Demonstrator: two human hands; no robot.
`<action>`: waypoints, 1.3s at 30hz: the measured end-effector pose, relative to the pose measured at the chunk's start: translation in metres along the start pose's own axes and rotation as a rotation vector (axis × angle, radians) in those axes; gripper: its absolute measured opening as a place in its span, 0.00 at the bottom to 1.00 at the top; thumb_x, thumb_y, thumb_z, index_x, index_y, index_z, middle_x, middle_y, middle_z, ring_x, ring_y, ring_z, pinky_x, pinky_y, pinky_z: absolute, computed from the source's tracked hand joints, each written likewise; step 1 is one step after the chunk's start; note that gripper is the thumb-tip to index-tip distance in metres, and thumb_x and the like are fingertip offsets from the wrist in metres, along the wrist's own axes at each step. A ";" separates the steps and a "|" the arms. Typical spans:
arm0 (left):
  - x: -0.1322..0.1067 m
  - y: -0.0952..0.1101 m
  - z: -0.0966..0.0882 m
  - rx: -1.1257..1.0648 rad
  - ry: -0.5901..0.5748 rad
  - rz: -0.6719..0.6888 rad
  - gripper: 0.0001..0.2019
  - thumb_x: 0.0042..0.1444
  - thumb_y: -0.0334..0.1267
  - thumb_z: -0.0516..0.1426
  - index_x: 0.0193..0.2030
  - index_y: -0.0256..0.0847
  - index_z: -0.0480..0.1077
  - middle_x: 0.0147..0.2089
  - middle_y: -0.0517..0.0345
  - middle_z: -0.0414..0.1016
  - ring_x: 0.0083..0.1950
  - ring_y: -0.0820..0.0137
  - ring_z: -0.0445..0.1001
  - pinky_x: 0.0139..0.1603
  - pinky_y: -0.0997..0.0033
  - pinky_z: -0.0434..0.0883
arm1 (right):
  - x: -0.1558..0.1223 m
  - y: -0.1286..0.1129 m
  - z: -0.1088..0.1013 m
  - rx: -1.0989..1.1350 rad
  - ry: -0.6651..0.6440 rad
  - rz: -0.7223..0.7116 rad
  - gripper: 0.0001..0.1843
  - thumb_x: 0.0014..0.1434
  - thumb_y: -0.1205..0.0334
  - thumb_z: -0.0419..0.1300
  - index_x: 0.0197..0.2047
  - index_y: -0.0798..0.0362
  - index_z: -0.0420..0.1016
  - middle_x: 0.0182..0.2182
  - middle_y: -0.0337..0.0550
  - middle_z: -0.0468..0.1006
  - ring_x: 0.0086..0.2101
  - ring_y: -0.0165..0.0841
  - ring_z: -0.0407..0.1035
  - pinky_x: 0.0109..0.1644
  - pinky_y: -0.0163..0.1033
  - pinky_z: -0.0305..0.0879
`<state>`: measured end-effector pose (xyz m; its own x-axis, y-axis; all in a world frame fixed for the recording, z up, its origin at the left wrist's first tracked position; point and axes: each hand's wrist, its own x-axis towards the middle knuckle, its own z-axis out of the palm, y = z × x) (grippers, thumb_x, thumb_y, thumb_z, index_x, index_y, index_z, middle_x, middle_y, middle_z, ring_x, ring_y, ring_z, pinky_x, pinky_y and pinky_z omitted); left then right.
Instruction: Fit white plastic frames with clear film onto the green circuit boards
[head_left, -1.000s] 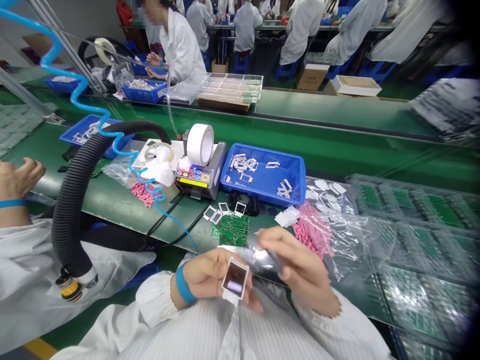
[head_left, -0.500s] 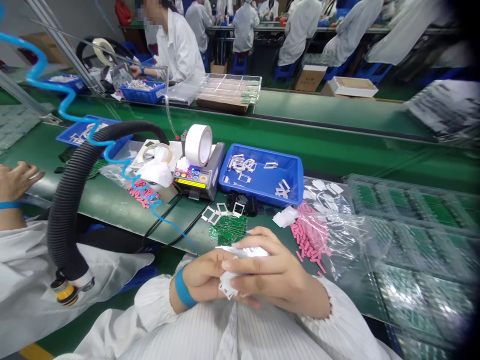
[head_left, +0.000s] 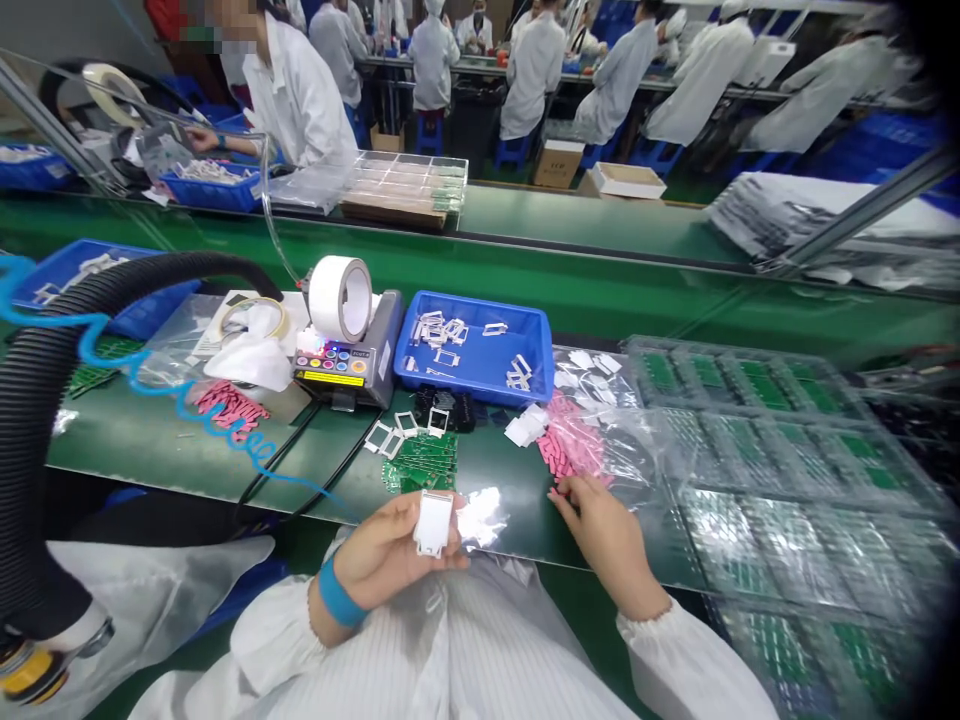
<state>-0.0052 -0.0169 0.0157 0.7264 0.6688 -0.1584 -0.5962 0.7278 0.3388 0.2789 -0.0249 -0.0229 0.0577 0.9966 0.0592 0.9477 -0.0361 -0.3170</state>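
Observation:
My left hand (head_left: 401,545) is closed around a small white plastic frame (head_left: 434,522) with a flat white panel in it, held upright in front of my body. My right hand (head_left: 600,535) is at the near edge of a heap of small pink strips (head_left: 556,450), fingers bent and tips drawn together. Whether a strip is between those fingertips is too small to make out. Beyond my left hand, green circuit boards (head_left: 420,462) lie stacked on the bench, and several loose white frames (head_left: 384,438) rest beside and over them.
A blue tray (head_left: 474,385) holds more white frames. Left of it stands a tape dispenser (head_left: 352,365) with a white tape roll (head_left: 330,298) on top. Clear blister trays (head_left: 720,430) with green boards fill the right side. A black hose (head_left: 45,430) arches at left.
My hands have parted. The left keeps the white frame, now facing up; the right has moved away rightward to the pink strips. The view has shifted to the right.

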 end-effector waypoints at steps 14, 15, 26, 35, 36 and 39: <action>-0.009 0.001 0.021 0.199 0.118 0.073 0.23 0.47 0.46 0.64 0.46 0.31 0.75 0.30 0.54 0.74 0.31 0.73 0.70 0.40 0.69 0.68 | 0.006 -0.129 -0.056 0.499 0.213 -0.601 0.05 0.62 0.69 0.50 0.35 0.51 0.63 0.27 0.37 0.70 0.29 0.29 0.66 0.36 0.35 0.65; -0.010 0.002 0.022 0.200 0.129 0.080 0.22 0.47 0.46 0.64 0.45 0.32 0.75 0.31 0.53 0.74 0.31 0.73 0.70 0.40 0.69 0.68 | 0.007 -0.138 -0.058 0.470 0.233 -0.671 0.05 0.61 0.69 0.51 0.36 0.51 0.64 0.27 0.37 0.70 0.30 0.30 0.66 0.40 0.38 0.66; -0.018 0.010 0.025 0.319 0.209 0.145 0.18 0.46 0.48 0.64 0.35 0.33 0.76 0.28 0.56 0.70 0.30 0.74 0.66 0.35 0.74 0.63 | 0.015 -0.163 -0.059 0.299 0.305 -0.835 0.09 0.60 0.72 0.52 0.34 0.52 0.71 0.25 0.36 0.72 0.31 0.30 0.62 0.52 0.50 0.56; -0.030 0.023 0.014 0.426 0.218 0.102 0.18 0.45 0.50 0.64 0.34 0.35 0.78 0.28 0.54 0.74 0.32 0.71 0.69 0.37 0.71 0.63 | 0.031 -0.174 -0.031 1.057 -0.343 -0.497 0.10 0.60 0.54 0.56 0.36 0.51 0.75 0.33 0.42 0.70 0.34 0.31 0.68 0.36 0.37 0.66; -0.032 0.025 0.013 0.453 0.215 0.075 0.18 0.45 0.50 0.63 0.33 0.34 0.78 0.28 0.53 0.74 0.32 0.71 0.69 0.37 0.71 0.63 | 0.032 -0.174 -0.030 1.095 -0.418 -0.495 0.11 0.61 0.54 0.56 0.36 0.51 0.75 0.33 0.42 0.71 0.34 0.31 0.68 0.38 0.38 0.67; -0.036 0.028 0.011 0.448 0.184 0.031 0.18 0.46 0.49 0.63 0.32 0.33 0.78 0.28 0.52 0.75 0.31 0.71 0.70 0.37 0.71 0.64 | 0.036 -0.172 -0.032 1.119 -0.529 -0.562 0.12 0.62 0.54 0.54 0.36 0.51 0.75 0.36 0.43 0.72 0.37 0.30 0.69 0.41 0.38 0.66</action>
<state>-0.0444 -0.0224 0.0414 0.6143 0.7342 -0.2892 -0.3816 0.5971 0.7056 0.1281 0.0145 0.0644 -0.6149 0.7747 0.1472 0.0285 0.2084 -0.9776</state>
